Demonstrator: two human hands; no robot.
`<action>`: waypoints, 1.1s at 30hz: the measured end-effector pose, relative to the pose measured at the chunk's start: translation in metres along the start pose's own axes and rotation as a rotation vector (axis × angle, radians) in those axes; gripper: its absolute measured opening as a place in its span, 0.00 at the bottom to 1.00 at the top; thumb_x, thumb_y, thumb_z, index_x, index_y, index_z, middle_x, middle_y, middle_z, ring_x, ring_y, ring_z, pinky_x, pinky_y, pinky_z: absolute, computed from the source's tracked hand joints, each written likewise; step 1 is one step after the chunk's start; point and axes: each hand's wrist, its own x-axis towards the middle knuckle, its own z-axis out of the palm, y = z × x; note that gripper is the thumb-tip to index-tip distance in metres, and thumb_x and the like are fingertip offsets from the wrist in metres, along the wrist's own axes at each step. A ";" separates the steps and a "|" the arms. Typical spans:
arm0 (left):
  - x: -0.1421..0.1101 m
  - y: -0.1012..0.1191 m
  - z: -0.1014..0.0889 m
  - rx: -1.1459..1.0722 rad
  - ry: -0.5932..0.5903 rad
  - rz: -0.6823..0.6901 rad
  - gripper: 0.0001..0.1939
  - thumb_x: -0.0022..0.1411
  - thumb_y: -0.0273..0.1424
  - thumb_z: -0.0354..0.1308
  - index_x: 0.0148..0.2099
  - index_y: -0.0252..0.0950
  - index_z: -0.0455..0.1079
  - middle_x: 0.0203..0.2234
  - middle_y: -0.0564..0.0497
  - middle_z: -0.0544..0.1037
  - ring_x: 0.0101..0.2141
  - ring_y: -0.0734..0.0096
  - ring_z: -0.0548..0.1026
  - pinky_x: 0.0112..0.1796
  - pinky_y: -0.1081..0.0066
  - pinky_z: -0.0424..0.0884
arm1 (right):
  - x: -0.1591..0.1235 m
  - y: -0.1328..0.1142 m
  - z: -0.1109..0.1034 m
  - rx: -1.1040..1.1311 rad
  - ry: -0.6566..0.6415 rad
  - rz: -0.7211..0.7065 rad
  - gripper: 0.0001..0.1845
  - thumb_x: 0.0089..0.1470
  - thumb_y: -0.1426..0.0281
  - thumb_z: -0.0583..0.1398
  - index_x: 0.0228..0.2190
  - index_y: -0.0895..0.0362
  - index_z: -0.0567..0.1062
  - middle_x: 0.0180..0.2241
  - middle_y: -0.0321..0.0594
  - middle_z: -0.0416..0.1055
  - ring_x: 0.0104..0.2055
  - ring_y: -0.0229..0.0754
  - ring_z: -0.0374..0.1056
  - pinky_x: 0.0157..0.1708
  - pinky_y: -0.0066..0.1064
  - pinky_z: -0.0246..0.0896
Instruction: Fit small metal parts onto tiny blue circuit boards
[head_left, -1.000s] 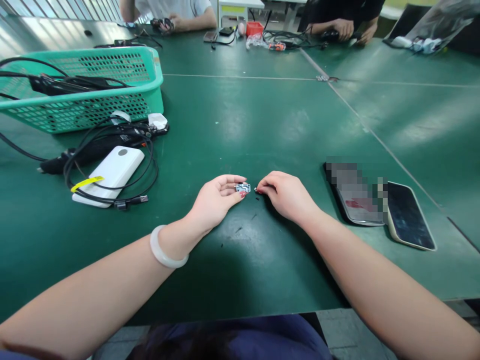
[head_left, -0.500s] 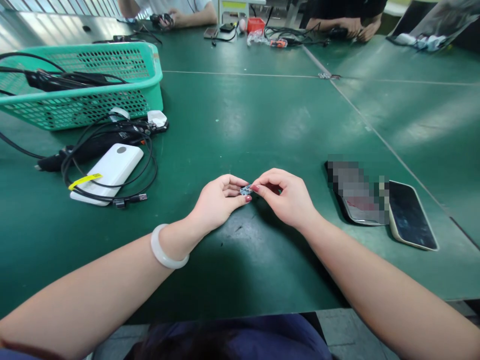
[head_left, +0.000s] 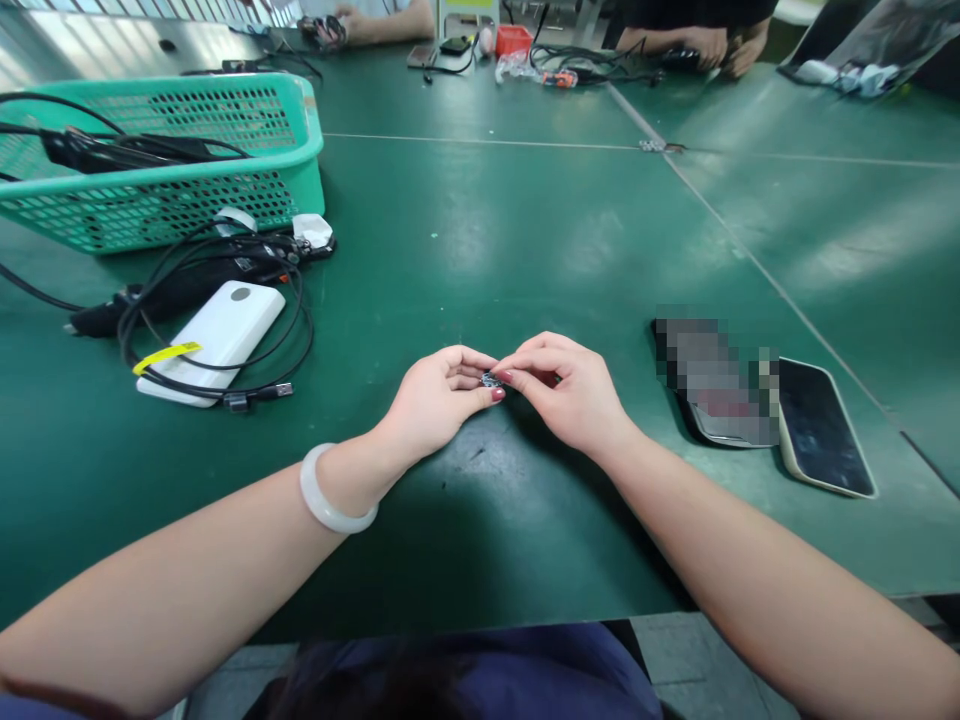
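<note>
A small bluish-silver piece with a speckled surface (head_left: 491,380) sits between my two hands, above the green table; its kind is too small to make out. My left hand (head_left: 439,398), with a white bangle on its wrist, holds it between thumb and curled fingers. From the other side, my right hand (head_left: 566,390) pinches at the piece with thumb and forefinger. The fingertips of both hands nearly meet and cover much of it.
At left stand a green basket (head_left: 311,160) with black cabled devices, a white power bank (head_left: 225,335) and a coiled black cable (head_left: 311,340). Two phones, one pixelated (head_left: 712,385) and one pale-edged (head_left: 825,425), lie right. Across the table (head_left: 480,240) two people handle small items.
My right fingertips have shifted slightly left over the small piece, so less of it shows. The whole view has moved a little; both hands keep their hold.
</note>
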 end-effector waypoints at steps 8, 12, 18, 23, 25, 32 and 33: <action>0.001 -0.003 -0.001 -0.004 0.038 0.013 0.16 0.53 0.29 0.65 0.45 0.32 0.72 0.38 0.46 0.80 0.40 0.70 0.77 0.49 0.63 0.71 | 0.009 0.011 -0.018 -0.289 -0.096 0.150 0.05 0.48 0.75 0.63 0.27 0.54 0.80 0.28 0.35 0.73 0.28 0.37 0.64 0.30 0.31 0.59; 0.002 -0.004 -0.001 0.005 0.039 0.014 0.16 0.53 0.30 0.65 0.46 0.32 0.72 0.39 0.45 0.80 0.40 0.70 0.77 0.49 0.62 0.71 | 0.010 0.017 -0.021 -0.421 -0.166 0.207 0.06 0.49 0.75 0.63 0.29 0.54 0.80 0.30 0.36 0.74 0.29 0.38 0.65 0.32 0.32 0.60; 0.002 -0.005 -0.001 0.027 0.021 0.025 0.17 0.54 0.30 0.64 0.46 0.33 0.72 0.39 0.45 0.80 0.41 0.69 0.77 0.50 0.62 0.71 | 0.011 0.020 -0.024 -0.504 -0.166 0.252 0.03 0.50 0.73 0.63 0.28 0.54 0.78 0.31 0.37 0.74 0.31 0.39 0.66 0.34 0.32 0.59; 0.001 -0.005 -0.002 0.060 0.008 0.033 0.17 0.54 0.30 0.64 0.47 0.33 0.72 0.40 0.45 0.80 0.43 0.68 0.77 0.51 0.61 0.70 | 0.014 0.020 -0.022 -0.568 -0.241 0.243 0.07 0.53 0.73 0.59 0.25 0.54 0.75 0.30 0.37 0.71 0.33 0.40 0.65 0.33 0.31 0.56; 0.001 -0.004 -0.002 0.067 0.004 0.032 0.17 0.54 0.31 0.64 0.47 0.33 0.72 0.40 0.45 0.80 0.43 0.67 0.77 0.51 0.61 0.70 | 0.015 0.020 -0.021 -0.594 -0.249 0.226 0.08 0.55 0.74 0.57 0.26 0.55 0.74 0.30 0.38 0.70 0.33 0.40 0.64 0.34 0.32 0.56; 0.001 -0.002 -0.002 0.100 0.003 0.026 0.17 0.54 0.30 0.64 0.47 0.33 0.73 0.41 0.44 0.80 0.43 0.67 0.77 0.51 0.61 0.70 | 0.011 0.016 -0.018 -0.359 -0.139 0.085 0.08 0.53 0.75 0.57 0.24 0.56 0.71 0.27 0.36 0.69 0.31 0.38 0.63 0.34 0.31 0.57; 0.000 -0.002 -0.002 0.098 0.001 0.026 0.17 0.54 0.30 0.64 0.47 0.33 0.73 0.41 0.44 0.80 0.43 0.67 0.78 0.51 0.61 0.70 | 0.009 0.014 -0.018 -0.290 -0.121 0.056 0.08 0.53 0.75 0.57 0.24 0.55 0.72 0.27 0.35 0.69 0.30 0.37 0.63 0.33 0.30 0.57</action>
